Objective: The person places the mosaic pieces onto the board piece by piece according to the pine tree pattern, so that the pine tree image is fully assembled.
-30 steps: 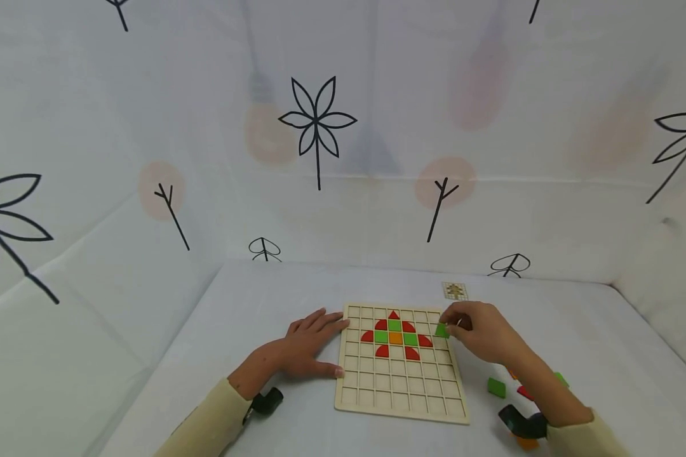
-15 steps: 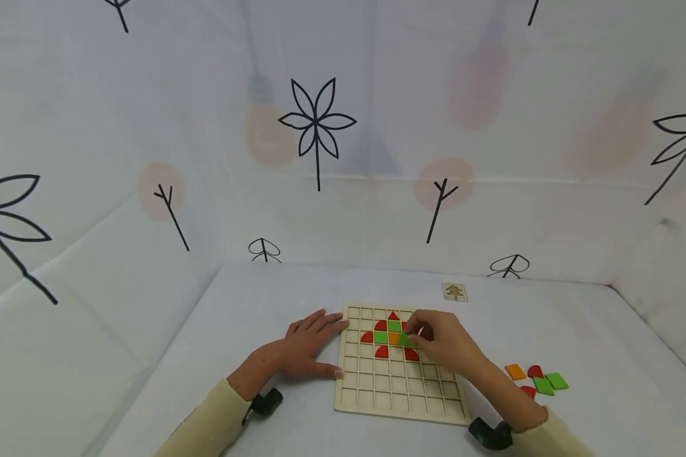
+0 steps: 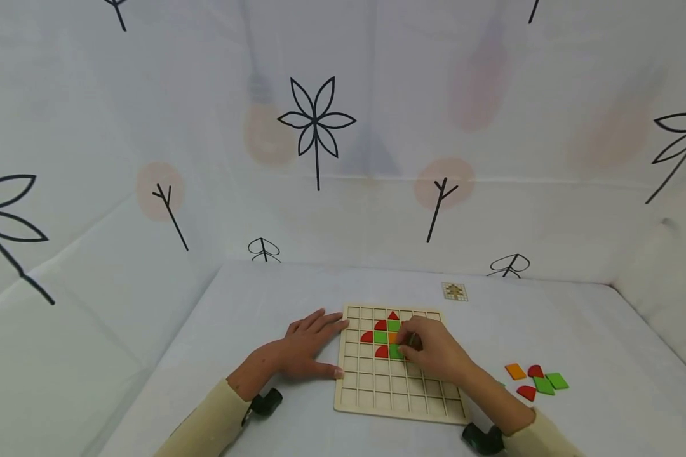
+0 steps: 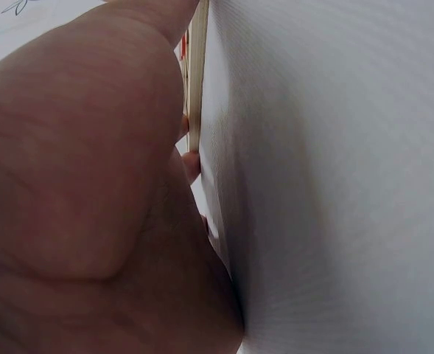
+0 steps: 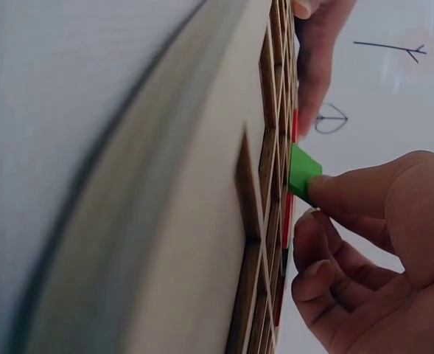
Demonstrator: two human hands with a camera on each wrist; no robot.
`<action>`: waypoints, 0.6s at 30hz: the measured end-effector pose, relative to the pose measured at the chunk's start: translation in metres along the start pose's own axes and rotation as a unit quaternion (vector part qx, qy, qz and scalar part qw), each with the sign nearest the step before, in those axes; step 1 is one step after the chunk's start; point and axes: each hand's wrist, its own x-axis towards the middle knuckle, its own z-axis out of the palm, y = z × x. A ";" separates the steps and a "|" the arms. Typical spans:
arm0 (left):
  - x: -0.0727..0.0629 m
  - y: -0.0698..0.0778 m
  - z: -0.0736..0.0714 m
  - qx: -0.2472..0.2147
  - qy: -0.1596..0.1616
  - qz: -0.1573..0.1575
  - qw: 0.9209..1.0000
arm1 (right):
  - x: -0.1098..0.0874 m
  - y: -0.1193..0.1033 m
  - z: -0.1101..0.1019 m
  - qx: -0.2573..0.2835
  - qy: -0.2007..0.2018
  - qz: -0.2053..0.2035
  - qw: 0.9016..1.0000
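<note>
My right hand [image 3: 434,348] pinches a green square tile [image 5: 303,173] between thumb and fingers. In the right wrist view the tile stands tilted on the wooden grid board [image 3: 371,398], one edge right at the cells. From the head it shows one row below the orange tile [image 3: 392,337], beside a red quarter-round tile [image 3: 382,351]. My fingers hide the pattern's right part. A red triangle tile [image 3: 394,315] tops the pattern, with green tiles [image 3: 380,337] inside. My left hand [image 3: 305,349] lies spread on the table, thumb and fingertips at the board's left edge.
Right of the board lie loose tiles: an orange one [image 3: 516,371], red rounded ones [image 3: 526,393] and green ones [image 3: 557,381]. A small pattern card [image 3: 455,291] lies behind the board's right corner. White cloth [image 3: 343,222] with drawn plants rises behind the table.
My right hand has carried the green tile from the board's right edge leftward to the pattern, then slightly down a row. My left hand has stayed put.
</note>
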 end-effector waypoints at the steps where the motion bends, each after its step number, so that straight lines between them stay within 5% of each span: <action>1: 0.000 0.000 0.000 0.001 0.000 0.000 1.000 | 0.000 -0.001 0.000 -0.005 0.002 0.001 1.000; 9: 0.000 0.000 0.000 -0.002 0.002 0.001 1.000 | -0.005 -0.004 -0.008 -0.027 0.001 -0.005 1.000; 18: -0.001 0.000 0.000 -0.004 0.002 0.002 1.000 | -0.014 0.009 -0.043 -0.037 -0.011 0.005 0.999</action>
